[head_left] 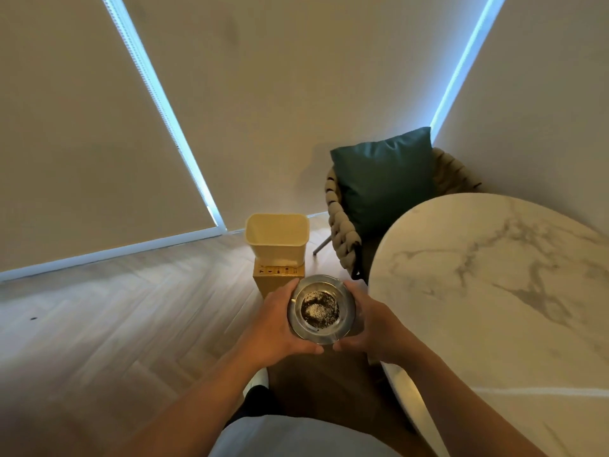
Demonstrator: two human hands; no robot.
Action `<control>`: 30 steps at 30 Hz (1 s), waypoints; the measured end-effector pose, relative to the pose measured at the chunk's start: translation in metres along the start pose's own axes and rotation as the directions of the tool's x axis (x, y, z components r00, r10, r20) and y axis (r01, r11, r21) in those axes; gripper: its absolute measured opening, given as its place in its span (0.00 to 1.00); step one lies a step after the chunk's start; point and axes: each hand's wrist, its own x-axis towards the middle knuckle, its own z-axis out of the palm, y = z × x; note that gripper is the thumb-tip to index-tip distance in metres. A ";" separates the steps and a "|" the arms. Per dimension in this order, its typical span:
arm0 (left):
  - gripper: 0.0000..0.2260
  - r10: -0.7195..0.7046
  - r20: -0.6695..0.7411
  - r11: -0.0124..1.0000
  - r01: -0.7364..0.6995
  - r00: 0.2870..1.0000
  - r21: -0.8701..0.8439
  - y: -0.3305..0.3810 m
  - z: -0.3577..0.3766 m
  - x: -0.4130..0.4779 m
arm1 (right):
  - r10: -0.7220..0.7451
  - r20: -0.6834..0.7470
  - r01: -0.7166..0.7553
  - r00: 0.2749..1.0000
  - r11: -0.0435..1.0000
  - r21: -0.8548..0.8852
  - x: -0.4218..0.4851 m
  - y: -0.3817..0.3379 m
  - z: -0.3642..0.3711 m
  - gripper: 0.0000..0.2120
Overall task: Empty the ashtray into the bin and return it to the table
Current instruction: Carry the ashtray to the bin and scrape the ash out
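A round metal ashtray with dark and pale ash in its bowl is held level between both hands, over the floor and left of the table. My left hand grips its left rim and my right hand grips its right rim. The cream plastic bin stands open and upright just beyond the ashtray, on top of a cardboard box. The round white marble table fills the right side.
A woven chair with a dark green cushion stands behind the table, right of the bin. Wooden herringbone floor stretches to the left. Drawn blinds form the far wall. My legs and a shoe show below.
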 end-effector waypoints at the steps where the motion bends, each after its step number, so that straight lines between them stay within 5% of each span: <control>1: 0.48 -0.002 -0.005 1.000 0.002 1.000 0.000 0.001 0.001 -0.002 | -0.001 0.000 0.001 1.000 1.000 -0.005 -0.002 0.000 0.001 0.44; 11: 0.46 0.004 -0.008 0.998 -0.004 1.000 -0.067 -0.037 -0.054 0.035 | 0.057 0.005 -0.057 0.998 0.998 0.018 0.074 -0.032 0.019 0.35; 22: 0.54 -0.016 0.112 1.000 0.015 0.994 0.011 -0.077 -0.123 0.109 | 0.195 -0.038 -0.195 0.980 0.981 0.012 0.159 -0.040 0.033 0.52; 30: 0.55 -0.064 0.124 0.998 0.062 0.990 0.026 -0.074 -0.118 0.150 | 0.201 -0.016 -0.201 0.979 0.979 0.032 0.191 -0.019 0.009 0.52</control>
